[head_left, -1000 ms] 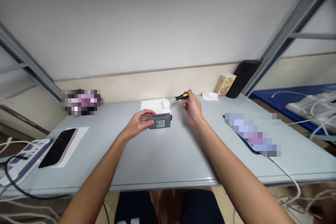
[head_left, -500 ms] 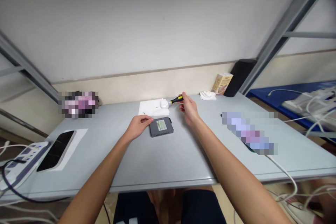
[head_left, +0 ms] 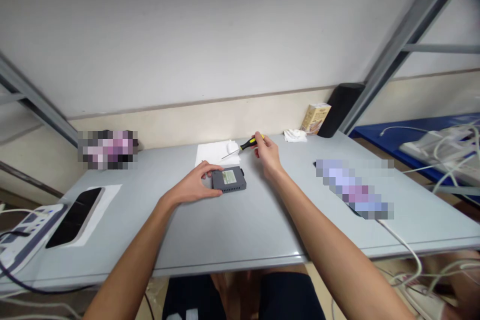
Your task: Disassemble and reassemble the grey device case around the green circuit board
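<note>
My left hand [head_left: 195,183] grips the left side of a small dark grey metal box [head_left: 237,182], thumb along its near edge and fingers at its far edge. A pale label sits on the box's top, and a row of slots runs along its front. In my right hand [head_left: 268,154], fingers close round the black and yellow handle of a screwdriver [head_left: 246,145]. Its thin shaft points left and down over a white sheet of paper [head_left: 210,151], apart from the box. A round white object [head_left: 233,147] rests on the paper behind the shaft.
At the left lie a phone [head_left: 77,215] on white paper and a power strip [head_left: 32,235] with cables. Toward the back right stand a crumpled tissue [head_left: 295,135], a yellow carton [head_left: 315,118] and a black cylinder [head_left: 340,110]. A blurred-out item with a white cable [head_left: 403,244] lies on the right.
My left hand has spread from a fingertip touch at the box's corner to a grip across its side, and the box looks slightly tilted. The screwdriver's tip has dipped a little.
</note>
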`<state>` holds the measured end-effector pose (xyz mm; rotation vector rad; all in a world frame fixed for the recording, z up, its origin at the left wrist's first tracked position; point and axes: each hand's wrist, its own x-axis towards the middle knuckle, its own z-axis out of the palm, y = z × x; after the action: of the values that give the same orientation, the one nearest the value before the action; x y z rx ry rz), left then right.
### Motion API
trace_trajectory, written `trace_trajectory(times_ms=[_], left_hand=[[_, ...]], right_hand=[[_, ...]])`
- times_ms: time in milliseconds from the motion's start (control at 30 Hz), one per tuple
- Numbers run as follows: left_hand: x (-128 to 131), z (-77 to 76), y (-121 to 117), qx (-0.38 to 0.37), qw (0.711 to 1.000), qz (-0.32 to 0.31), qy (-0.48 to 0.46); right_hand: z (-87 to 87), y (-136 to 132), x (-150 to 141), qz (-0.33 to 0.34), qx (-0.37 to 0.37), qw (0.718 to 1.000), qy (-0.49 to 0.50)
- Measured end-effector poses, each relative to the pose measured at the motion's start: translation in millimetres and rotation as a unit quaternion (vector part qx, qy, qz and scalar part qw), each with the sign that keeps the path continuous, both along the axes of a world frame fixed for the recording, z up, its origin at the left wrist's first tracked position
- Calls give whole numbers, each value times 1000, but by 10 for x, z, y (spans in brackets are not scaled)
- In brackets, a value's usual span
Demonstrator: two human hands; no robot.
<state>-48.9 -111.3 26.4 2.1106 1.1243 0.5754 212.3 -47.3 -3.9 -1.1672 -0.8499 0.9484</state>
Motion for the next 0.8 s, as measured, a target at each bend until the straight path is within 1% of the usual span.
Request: trace_trajectory(times_ms=[100, 200, 267, 367, 433, 500, 567, 667, 733, 800], left_hand=[[-9, 20, 13, -10, 1000, 15, -22], [-20, 45, 8, -55, 997, 38, -30], [-20, 55, -1, -72, 995, 62, -25], [-15, 43, 0, -64, 994, 86, -19], [-22, 11, 23, -55, 995, 87, -19], [-43, -39, 69, -48, 993, 104, -26], [-77, -95, 131, -17, 987, 154, -48], [-141, -165, 219, 71, 967, 238, -51], [-182, -195, 255, 120, 957, 262, -15], [-213, -217, 270, 144, 953, 264, 28]], right_hand=[[-21, 17, 5, -5, 4, 1000, -5], [-11, -15, -38, 10, 11, 1000, -11], [9, -62, -93, 39, 21, 999, -23], [37, -140, -183, 94, 33, 994, -45], [41, -179, -228, 125, 32, 990, -54], [30, -200, -256, 148, 29, 987, -58], [10, -209, -270, 162, 26, 985, -60], [-14, -212, -277, 173, 20, 983, -65], [-15, -214, -278, 175, 17, 982, -69], [-6, -213, -278, 172, 15, 982, -71]])
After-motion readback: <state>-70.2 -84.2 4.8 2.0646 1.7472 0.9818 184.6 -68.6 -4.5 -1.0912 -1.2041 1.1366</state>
